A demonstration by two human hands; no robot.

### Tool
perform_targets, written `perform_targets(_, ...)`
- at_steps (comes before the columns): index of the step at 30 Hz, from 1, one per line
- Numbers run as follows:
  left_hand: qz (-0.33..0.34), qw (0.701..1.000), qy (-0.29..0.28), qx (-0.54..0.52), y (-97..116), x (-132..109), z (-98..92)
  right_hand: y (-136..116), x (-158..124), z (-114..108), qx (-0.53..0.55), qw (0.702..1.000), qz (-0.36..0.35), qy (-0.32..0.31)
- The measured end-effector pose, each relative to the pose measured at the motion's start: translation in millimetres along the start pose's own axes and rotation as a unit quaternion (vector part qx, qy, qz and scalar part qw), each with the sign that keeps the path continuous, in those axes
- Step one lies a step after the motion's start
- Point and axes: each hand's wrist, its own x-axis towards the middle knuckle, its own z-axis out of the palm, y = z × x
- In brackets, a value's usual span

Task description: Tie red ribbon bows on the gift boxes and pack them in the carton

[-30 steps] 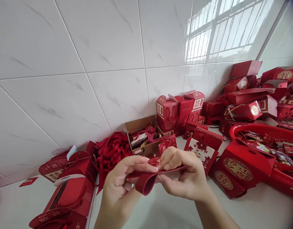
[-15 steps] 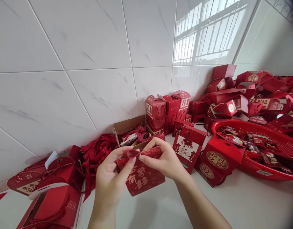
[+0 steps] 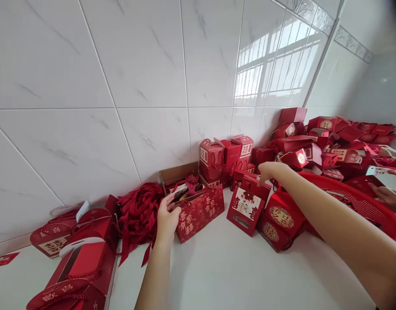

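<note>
My left hand (image 3: 168, 217) has its thumb and fingers on the left end of a red box with gold characters (image 3: 191, 217), which stands on the white table (image 3: 211, 275) beside a similar red box (image 3: 214, 203). Farther right, my right hand (image 3: 265, 172) reaches to the top of the red boxes behind a box with a couple printed on it (image 3: 246, 206). Its fingers point down and are partly hidden, so what they hold cannot be made out. Red boxes with round gold emblems (image 3: 282, 215) stand just to the right, under my forearm.
A cardboard box (image 3: 178, 173) with ribbons and cards stands by the tiled wall, next to piled red ribbons (image 3: 141, 211). Red boxes (image 3: 88, 262) lie at left. A red basket (image 3: 359, 198), a large heap of boxes (image 3: 323, 142) and another person's hands (image 3: 387, 193) are at right.
My right hand has let go of the gold-lettered box and moved right to the standing boxes. That box now stands on the table at my left hand. The view has shifted.
</note>
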Motion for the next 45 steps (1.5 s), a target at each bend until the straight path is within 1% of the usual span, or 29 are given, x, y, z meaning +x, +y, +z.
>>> perform_targets(3, 0.052, 0.998, 0.037, 0.007, 19, -8, -8.5, 7, -4, 21, -0.016, 0.996, 0.026, -0.084)
perform_targets(4, 0.075, 0.996, 0.043, 0.003, 28, -12, -12.9, 8, -7, 26, -0.016, 0.995, 0.027, -0.092)
perform_targets(6, 0.128, 0.99, 0.058, -0.01, 44, -22, -22.4, 9, -10, 28, -0.01, 0.997, 0.024, -0.079)
perform_targets(7, 0.156, 0.985, 0.07, -0.015, 51, -27, -26.8, 9, -12, 25, -0.004, 0.998, 0.021, -0.059)
perform_targets(9, 0.208, 0.972, 0.104, -0.016, 62, -35, -33.5, 7, -15, 9, 0.011, 1.0, 0.009, 0.003)
perform_targets(11, 0.24, 0.962, 0.128, -0.012, 67, -42, -36.4, 6, -21, -18, 0.033, 0.995, -0.007, 0.097)
perform_targets(12, 0.25, 0.959, 0.132, -0.014, 69, -44, -36.3, 4, -27, -33, 0.045, 0.987, -0.013, 0.152)
perform_targets(14, 0.254, 0.959, 0.127, -0.018, 72, -49, -33.7, -2, -44, -61, 0.077, 0.958, -0.019, 0.276)
perform_targets(15, 0.251, 0.96, 0.12, -0.021, 73, -51, -31.7, -7, -55, -72, 0.096, 0.936, -0.018, 0.337)
perform_targets(16, 0.247, 0.962, 0.109, -0.025, 75, -53, -29.5, -13, -68, -78, 0.124, 0.906, -0.023, 0.405)
perform_targets(17, 0.244, 0.965, 0.097, -0.028, 76, -56, -27.5, -21, -81, -81, 0.155, 0.872, -0.037, 0.464)
perform_targets(18, 0.242, 0.966, 0.082, -0.03, 78, -58, -25.8, -30, -95, -78, 0.187, 0.839, -0.061, 0.507)
perform_targets(19, 0.239, 0.968, 0.067, -0.031, 80, -61, -24.5, -41, -108, -71, 0.238, 0.799, -0.107, 0.542)
perform_targets(20, 0.235, 0.97, 0.056, -0.03, 82, -65, -23.7, -53, -121, -59, 0.286, 0.771, -0.156, 0.547)
perform_targets(21, 0.227, 0.972, 0.047, -0.025, 84, -68, -23.3, -66, -132, -45, 0.33, 0.757, -0.206, 0.525)
perform_targets(22, 0.215, 0.976, 0.034, -0.02, 86, -71, -23.2, -79, -141, -28, 0.37, 0.754, -0.246, 0.484)
perform_targets(24, 0.17, 0.985, -0.015, -0.016, 91, -78, -23.3, -103, -152, 6, 0.433, 0.756, -0.324, 0.367)
perform_targets(25, 0.135, 0.989, -0.051, -0.022, 92, -80, -23.1, -113, -154, 21, 0.458, 0.756, -0.347, 0.314)
perform_targets(27, 0.051, 0.991, -0.118, -0.039, 95, -84, -22.4, -128, -154, 46, 0.5, 0.746, -0.365, 0.244)
perform_targets(28, 0.019, 0.989, -0.137, -0.044, 95, -84, -22.0, -133, -152, 54, 0.519, 0.739, -0.363, 0.228)
perform_targets(29, 0.004, 0.989, -0.143, -0.041, 95, -83, -21.8, -137, -150, 61, 0.538, 0.73, -0.358, 0.22)
perform_targets(30, 0.008, 0.989, -0.143, -0.028, 95, -82, -21.9, -140, -148, 65, 0.556, 0.721, -0.355, 0.212)
perform_targets(32, 0.063, 0.989, -0.131, 0.024, 92, -76, -23.3, -144, -146, 70, 0.586, 0.708, -0.351, 0.18)
perform_targets(35, 0.137, 0.982, -0.092, 0.094, 87, -70, -26.4, -151, -144, 72, 0.615, 0.701, -0.338, 0.125)
perform_targets(37, 0.153, 0.98, -0.064, 0.11, 85, -68, -27.2, -158, -142, 74, 0.636, 0.699, -0.306, 0.121)
perform_targets(38, 0.149, 0.981, -0.06, 0.108, 85, -68, -26.9, -161, -140, 74, 0.646, 0.695, -0.29, 0.127)
perform_targets(40, 0.119, 0.987, -0.071, 0.081, 85, -70, -25.3, -165, -139, 75, 0.656, 0.688, -0.279, 0.134)
perform_targets(43, 0.047, 0.996, -0.067, -0.021, 88, -71, -23.3, -169, -144, 76, 0.649, 0.684, -0.299, 0.146)
perform_targets(45, -0.004, 0.998, -0.056, -0.038, 90, -70, -24.7, -171, -151, 76, 0.644, 0.682, -0.313, 0.148)
